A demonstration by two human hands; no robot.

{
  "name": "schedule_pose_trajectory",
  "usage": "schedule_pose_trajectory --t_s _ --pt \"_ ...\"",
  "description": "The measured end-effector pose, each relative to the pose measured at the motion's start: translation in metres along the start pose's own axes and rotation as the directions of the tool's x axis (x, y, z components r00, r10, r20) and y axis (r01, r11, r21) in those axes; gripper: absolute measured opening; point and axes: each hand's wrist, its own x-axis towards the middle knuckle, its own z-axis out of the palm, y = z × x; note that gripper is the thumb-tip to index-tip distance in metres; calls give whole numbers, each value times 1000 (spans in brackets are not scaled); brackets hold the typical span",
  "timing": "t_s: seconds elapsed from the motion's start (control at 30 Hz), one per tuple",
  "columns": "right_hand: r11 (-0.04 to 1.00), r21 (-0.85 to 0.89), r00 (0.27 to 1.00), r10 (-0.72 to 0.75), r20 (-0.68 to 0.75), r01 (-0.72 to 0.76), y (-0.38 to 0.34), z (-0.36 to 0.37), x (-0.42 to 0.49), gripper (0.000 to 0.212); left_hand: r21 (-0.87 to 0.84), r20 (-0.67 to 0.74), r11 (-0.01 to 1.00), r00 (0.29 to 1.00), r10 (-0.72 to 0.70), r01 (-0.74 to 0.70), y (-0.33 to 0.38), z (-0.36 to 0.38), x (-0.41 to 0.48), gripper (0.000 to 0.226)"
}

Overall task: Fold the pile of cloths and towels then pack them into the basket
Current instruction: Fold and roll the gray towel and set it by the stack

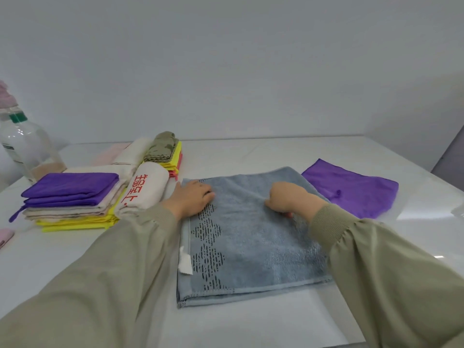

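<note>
A grey-blue towel (251, 242) with a dark patterned band lies folded on the white table in front of me. My left hand (192, 197) rests flat on its far left part, fingers straight. My right hand (291, 199) sits on the towel's right part with fingers curled, pinching the fabric. A purple cloth (351, 188) lies unfolded to the right of the towel. At the left stands a stack of folded cloths (72, 199), purple on top, beige and yellow below. A cream towel with red characters (145, 189) lies beside it. No basket is in view.
A second stack with an olive cloth on yellow and red ones (165, 151) stands behind. A clear plastic bottle (25, 144) stands at the far left, and a pink object (5, 237) lies at the left edge. The white table (276, 151) ends at a wall.
</note>
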Motion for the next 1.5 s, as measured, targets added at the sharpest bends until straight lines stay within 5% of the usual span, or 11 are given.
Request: schedule_pose_trajectory --t_s 0.17,0.4,0.5,0.6,0.77,1.03,1.27,1.4,1.5 --pt "985 139 940 139 -312 -100 27 -1 32 18 50 -148 974 966 -212 222 -8 3 18 32" --pt "903 341 928 333 -168 -262 68 13 85 37 -209 -104 838 840 -532 504 -12 -2 42 36" --pt "815 511 888 418 -191 -274 72 14 96 19 -407 -6 734 802 -597 543 -15 -11 48 19" --pt "701 646 868 482 -120 -300 70 7 100 14 -465 65 666 773 -631 583 -19 -21 52 26" --pt "694 624 861 504 -65 -360 74 -13 101 11 -544 36 637 774 -632 546 -32 -33 54 24" --pt "706 707 811 442 -384 -50 68 -55 102 25 -462 -297 796 778 -554 390 -31 -67 59 20" --pt "411 911 871 454 -187 -19 58 -64 96 36 -885 -81 410 795 -601 220 -29 -66 53 41" --pt "147 966 889 383 -253 211 52 -73 84 26 -978 -80 203 811 -580 49 -22 -81 44 42" --pt "-7 974 899 385 -207 227 51 -78 75 12 -1000 -16 -6 834 -552 -23 -16 -91 33 34"
